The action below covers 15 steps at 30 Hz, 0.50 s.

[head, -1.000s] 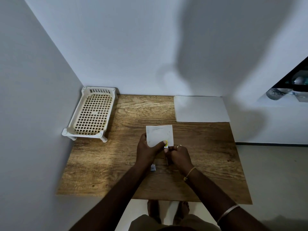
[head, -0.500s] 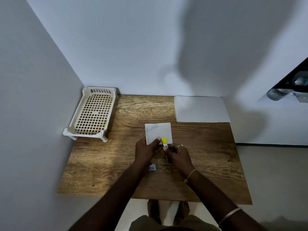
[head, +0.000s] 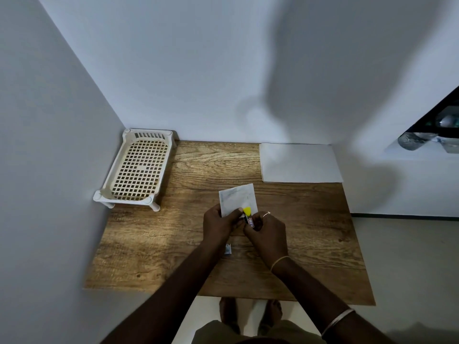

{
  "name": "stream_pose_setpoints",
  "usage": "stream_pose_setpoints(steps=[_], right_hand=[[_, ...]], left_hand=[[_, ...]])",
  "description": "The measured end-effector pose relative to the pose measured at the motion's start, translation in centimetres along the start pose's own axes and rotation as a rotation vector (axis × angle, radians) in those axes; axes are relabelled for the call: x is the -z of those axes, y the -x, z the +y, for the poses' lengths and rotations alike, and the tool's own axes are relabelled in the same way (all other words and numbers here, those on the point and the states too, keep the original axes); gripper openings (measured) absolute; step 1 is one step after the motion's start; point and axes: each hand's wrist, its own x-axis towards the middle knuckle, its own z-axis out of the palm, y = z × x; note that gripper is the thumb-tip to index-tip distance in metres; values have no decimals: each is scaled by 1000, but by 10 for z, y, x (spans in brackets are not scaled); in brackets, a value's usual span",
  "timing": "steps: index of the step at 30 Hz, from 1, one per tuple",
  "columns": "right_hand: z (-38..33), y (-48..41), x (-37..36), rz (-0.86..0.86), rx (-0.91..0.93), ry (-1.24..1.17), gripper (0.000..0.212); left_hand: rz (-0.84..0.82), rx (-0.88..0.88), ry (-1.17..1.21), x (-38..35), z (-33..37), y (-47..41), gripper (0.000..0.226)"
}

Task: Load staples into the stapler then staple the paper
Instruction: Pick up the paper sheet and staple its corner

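Observation:
My left hand (head: 218, 224) pinches a small folded white paper (head: 237, 198) by its near edge, above the middle of the wooden table (head: 173, 244). My right hand (head: 267, 232) grips a small stapler (head: 248, 216) with a yellow tip and dark body. The yellow tip sits at the paper's lower right corner. A small staple box (head: 228, 249) lies on the table just under my left wrist.
A cream plastic lattice tray (head: 139, 170) stands at the table's far left against the wall. A stack of white sheets (head: 300, 162) lies at the far right corner. Walls close in on the left and back; a shelf with bottles (head: 427, 137) is at the right.
The paper has tilted slightly and shifted a little to the right. The stapler's dark body and label now show more below the yellow tip at the paper's corner.

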Motion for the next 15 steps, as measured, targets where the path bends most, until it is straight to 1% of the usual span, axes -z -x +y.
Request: stream_pose_setpoints(steps=[2,7,11,13,15], right_hand=[[-1,0,1,3,15,25,10],[-2,1,3,5,37,13,8],[-3,2,4,-1,71,34,3],[-4,3,4,6,70,32,6],[-6,2,3,20,54,30,14]], left_hand=[[4,-12,-2,-1,0,0,31],[5,-60,-32,-2,-1,1,31],[-2,-103,-75,-1,-2,0,27],[28,-118,-116,0,-4,0,20],[75,-110,-138,2,-6,-1,15]])
